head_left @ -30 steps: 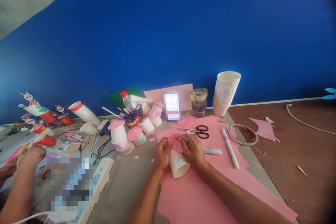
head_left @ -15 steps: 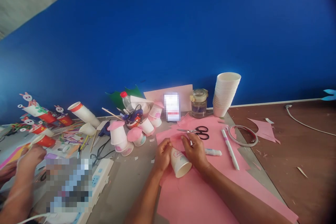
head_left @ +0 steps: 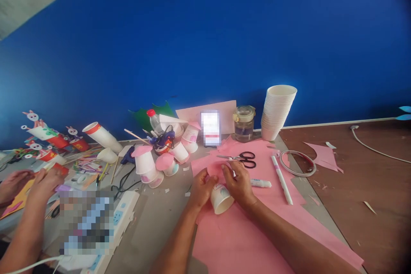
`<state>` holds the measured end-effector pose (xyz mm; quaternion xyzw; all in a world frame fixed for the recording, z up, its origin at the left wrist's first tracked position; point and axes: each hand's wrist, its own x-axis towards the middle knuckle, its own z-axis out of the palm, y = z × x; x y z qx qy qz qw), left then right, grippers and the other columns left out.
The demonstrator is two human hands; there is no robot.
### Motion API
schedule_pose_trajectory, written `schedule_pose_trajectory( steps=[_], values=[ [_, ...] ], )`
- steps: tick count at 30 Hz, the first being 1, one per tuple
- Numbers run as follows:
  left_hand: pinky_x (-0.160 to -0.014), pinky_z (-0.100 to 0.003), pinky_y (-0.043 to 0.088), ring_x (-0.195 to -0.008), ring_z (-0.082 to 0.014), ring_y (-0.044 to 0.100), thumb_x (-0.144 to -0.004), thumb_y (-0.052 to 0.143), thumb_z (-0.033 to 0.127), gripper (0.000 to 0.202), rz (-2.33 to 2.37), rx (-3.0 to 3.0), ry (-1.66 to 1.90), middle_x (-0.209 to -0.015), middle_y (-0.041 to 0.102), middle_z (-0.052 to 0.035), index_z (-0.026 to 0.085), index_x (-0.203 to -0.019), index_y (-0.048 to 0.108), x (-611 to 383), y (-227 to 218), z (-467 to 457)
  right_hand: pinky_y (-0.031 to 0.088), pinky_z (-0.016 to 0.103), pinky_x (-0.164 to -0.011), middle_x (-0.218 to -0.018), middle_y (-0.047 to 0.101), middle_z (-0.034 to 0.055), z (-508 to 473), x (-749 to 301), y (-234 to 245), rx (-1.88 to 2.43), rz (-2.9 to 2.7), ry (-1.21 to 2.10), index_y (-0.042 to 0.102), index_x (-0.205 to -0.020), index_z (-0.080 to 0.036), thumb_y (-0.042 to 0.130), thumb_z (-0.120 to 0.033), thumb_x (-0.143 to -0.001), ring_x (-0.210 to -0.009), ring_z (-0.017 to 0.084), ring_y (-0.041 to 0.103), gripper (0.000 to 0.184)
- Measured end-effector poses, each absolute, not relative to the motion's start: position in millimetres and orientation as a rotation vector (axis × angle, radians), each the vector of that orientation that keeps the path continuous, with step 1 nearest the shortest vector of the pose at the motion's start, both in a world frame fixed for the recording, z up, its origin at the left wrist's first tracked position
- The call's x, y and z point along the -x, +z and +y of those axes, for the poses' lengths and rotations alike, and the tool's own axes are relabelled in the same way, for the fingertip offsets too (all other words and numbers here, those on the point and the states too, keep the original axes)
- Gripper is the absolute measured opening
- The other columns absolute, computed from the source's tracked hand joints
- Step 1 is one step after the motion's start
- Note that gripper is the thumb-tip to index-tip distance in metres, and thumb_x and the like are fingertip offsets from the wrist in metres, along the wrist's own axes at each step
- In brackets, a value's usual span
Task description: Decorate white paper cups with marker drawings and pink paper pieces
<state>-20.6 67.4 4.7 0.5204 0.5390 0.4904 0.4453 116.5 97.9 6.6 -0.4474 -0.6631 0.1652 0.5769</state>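
A white paper cup with pink and blue marks lies tilted between my hands, its open mouth toward me. My left hand grips its left side with curled fingers. My right hand grips its right side and presses a round pink paper piece onto the cup's bottom. Both hands rest over a large pink paper sheet. Black-handled scissors, a glue stick and a white marker lie just beyond my right hand.
A stack of white cups and a glass jar stand by the blue wall. Finished cups with pink tops cluster at centre left. A tape ring lies at the right. Another person's hands work at far left beside a white power strip.
The cup has tipped lower and turned a little between my hands. The other person's hands at the left have shifted. The view has tilted slightly.
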Motion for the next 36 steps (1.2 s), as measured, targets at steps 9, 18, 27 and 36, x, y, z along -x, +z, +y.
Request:
schedule_pose_trajectory(
  steps=[9,18,27,36],
  values=[
    [-0.059,-0.023,0.039,-0.064,-0.0122,0.049,-0.077,0.062,0.039,0.023,1.283,-1.266,1.224,-0.071,0.056,0.0011,0.016,-0.079,0.061,21.5,5.2,70.1,0.038,0.032,-0.066,-0.061,0.059,0.0005,98.6,-116.1,5.6,1.006,-1.561,0.432,0.058,-0.070,-0.020,0.046,-0.022,-0.089,-0.061,0.017,0.052,0.022],
    [-0.065,-0.025,0.043,-0.071,-0.0142,0.054,-0.074,0.057,0.021,0.013,1.190,-1.209,1.251,-0.082,0.063,-0.0014,0.018,-0.087,0.061,19.3,8.6,68.1,0.035,0.029,-0.057,-0.054,0.047,-0.0017,100.3,-118.3,6.9,1.069,-1.497,0.392,0.047,-0.061,-0.022,0.045,-0.025,-0.089,-0.055,0.015,0.043,0.027],
    [-0.071,-0.029,0.045,-0.075,-0.0171,0.056,-0.076,0.057,0.029,0.017,1.101,-1.242,1.230,-0.084,0.062,-0.0034,0.018,-0.089,0.059,20.0,19.6,62.6,0.036,0.029,-0.057,-0.055,0.049,-0.0011,99.3,-117.9,8.3,1.071,-1.513,0.368,0.046,-0.061,-0.022,0.044,-0.023,-0.087,-0.057,0.016,0.046,0.025],
    [-0.060,-0.023,0.041,-0.064,-0.0118,0.048,-0.079,0.062,0.039,0.023,1.220,-1.238,1.247,-0.071,0.055,0.0013,0.016,-0.078,0.058,19.9,10.4,64.6,0.038,0.031,-0.062,-0.057,0.054,-0.0004,97.4,-115.2,7.3,1.019,-1.561,0.337,0.053,-0.068,-0.021,0.045,-0.021,-0.087,-0.057,0.016,0.049,0.021]
  ],
)
